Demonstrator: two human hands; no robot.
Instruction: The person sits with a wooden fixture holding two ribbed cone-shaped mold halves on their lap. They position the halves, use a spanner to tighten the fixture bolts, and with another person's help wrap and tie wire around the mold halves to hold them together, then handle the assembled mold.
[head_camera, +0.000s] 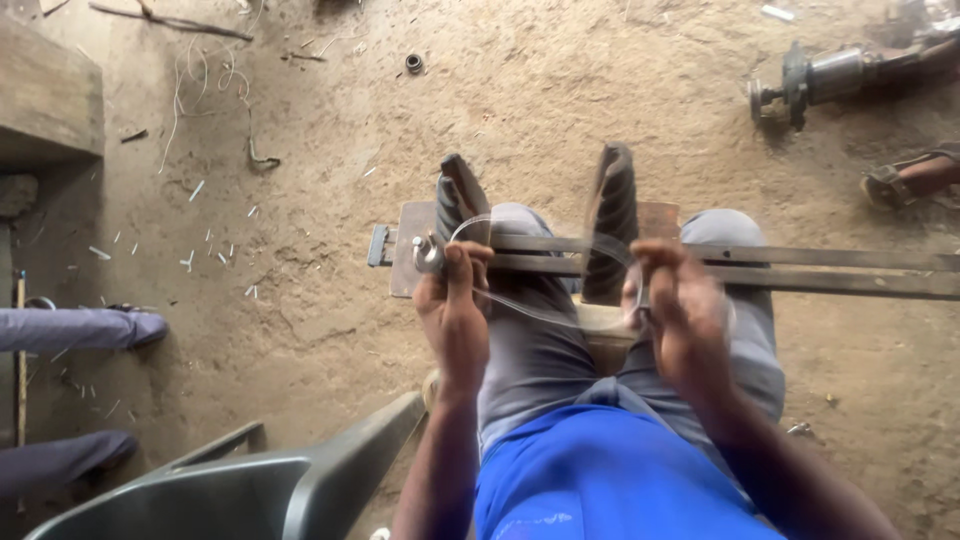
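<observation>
Left hand (452, 315): grip closed around a small shiny metal fitting (429, 254), thumb on top, held just above the near end of a long flat metal bar (800, 268). A thin clear tube (530, 305) loops from that fitting across the lap toward the other hand.

Right hand (678, 310): fingers curled tight on the far end of the clear tube, blurred; exactly what sits inside the fist cannot be told.

The metal bar lies across both knees, running off to the person's right, out of view. Under its near end, a rusty flat plate (412, 255) with a small grey block (378, 245) at its edge. Both feet in dark sandals (612, 215) are planted on the bar and plate, toes up, between the hands and the ground beyond. Grey trousers (535, 350), blue shirt (610, 480).

Around: bare dirt floor (330, 110), littered with white shavings (195, 255) and bits of loose wire (205, 75). A small metal ring (414, 64) lies well apart, up ahead. Grey plastic chair (260, 485) just beside the left elbow. On the far left, two legs in lavender-grey trousers (70, 328) belong to another person. Upper right: a dark machine part (810, 80) on the ground, and near it someone's sandalled foot (905, 182). Concrete ledge (45, 95) at upper left.
</observation>
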